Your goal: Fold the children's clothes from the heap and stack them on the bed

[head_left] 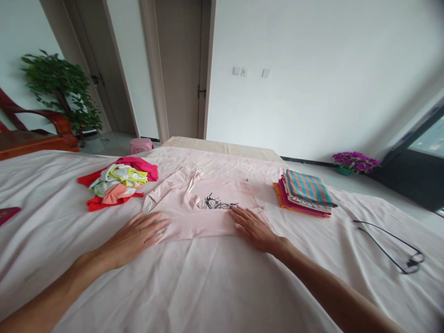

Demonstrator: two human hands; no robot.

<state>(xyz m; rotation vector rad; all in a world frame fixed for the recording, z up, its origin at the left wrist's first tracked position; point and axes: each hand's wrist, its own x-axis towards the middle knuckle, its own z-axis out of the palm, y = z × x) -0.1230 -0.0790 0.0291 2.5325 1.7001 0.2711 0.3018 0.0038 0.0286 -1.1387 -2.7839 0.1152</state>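
Observation:
A pale pink T-shirt (204,224) with a black print lies spread on the cloth-covered surface, its near side folded over toward the print. My left hand (144,231) rests flat on the shirt's left end near the sleeve, fingers stretched out. On the right end, my right hand (253,227) presses flat with its fingers extended, the tips by the edge of the print. Neither hand grips anything. Part of the print is covered by the folded strip.
Left of the shirt sits a crumpled pile of bright clothes (120,180). A stack of folded clothes (307,192) stands to the right, with eyeglasses (398,249) nearer. Beyond are a pink stool (141,145), a wooden chair (41,134) and purple flowers (355,162).

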